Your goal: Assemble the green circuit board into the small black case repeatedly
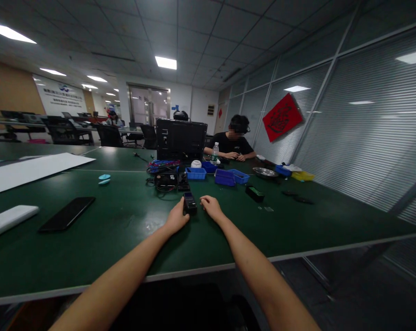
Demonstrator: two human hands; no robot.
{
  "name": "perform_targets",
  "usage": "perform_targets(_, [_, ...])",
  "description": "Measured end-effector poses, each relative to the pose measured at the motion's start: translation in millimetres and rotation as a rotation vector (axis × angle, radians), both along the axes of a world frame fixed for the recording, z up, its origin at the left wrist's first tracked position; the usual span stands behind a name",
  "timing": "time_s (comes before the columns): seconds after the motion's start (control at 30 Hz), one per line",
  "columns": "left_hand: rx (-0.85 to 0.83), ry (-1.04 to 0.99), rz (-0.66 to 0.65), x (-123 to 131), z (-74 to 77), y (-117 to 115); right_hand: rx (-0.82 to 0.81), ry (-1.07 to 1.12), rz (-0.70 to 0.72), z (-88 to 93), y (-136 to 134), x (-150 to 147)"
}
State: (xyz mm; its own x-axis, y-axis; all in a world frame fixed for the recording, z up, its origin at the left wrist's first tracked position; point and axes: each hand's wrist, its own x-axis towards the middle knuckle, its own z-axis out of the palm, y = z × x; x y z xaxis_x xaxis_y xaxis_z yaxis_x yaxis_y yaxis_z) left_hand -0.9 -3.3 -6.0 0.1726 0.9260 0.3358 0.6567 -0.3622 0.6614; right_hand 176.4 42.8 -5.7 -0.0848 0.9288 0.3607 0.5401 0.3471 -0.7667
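Both my arms reach forward over a dark green table. My left hand is closed round the left side of a small black device that stands on the table. My right hand lies just right of the device with its fingers curled, touching or nearly touching it. Whether the right hand holds anything is hidden. Behind the device sits a black box with a tangle of cables.
Blue bins, a metal dish, a black block and a yellow tray lie further back. A black phone, a white bar and a white sheet are at left. A person sits behind a monitor.
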Motion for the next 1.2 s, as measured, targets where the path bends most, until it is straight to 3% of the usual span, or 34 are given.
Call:
perform_targets(0.1, [-0.083, -0.130, 0.006, -4.9, -3.6, 6.2, 0.209, -0.110, -0.090, 10.6, -14.7, -10.7])
perform_targets(0.23, [-0.117, -0.266, 0.086, -10.4, -4.8, 13.1, 0.267, -0.344, -0.075, 19.8, -38.2, -34.2])
perform_targets(0.43, [-0.091, -0.249, 0.239, -19.0, 1.5, 13.2, 0.122, -0.645, -0.065, 16.9, -48.2, -52.9])
perform_targets(0.6, [-0.094, -0.226, 0.263, -22.7, 6.3, 8.8, 0.059, -0.626, -0.102, 14.9, -37.3, -43.5])
perform_targets(1.2, [-0.102, -0.107, 0.250, -26.5, 9.5, 6.3, -0.122, -0.500, -0.511, 9.3, 2.5, 27.7])
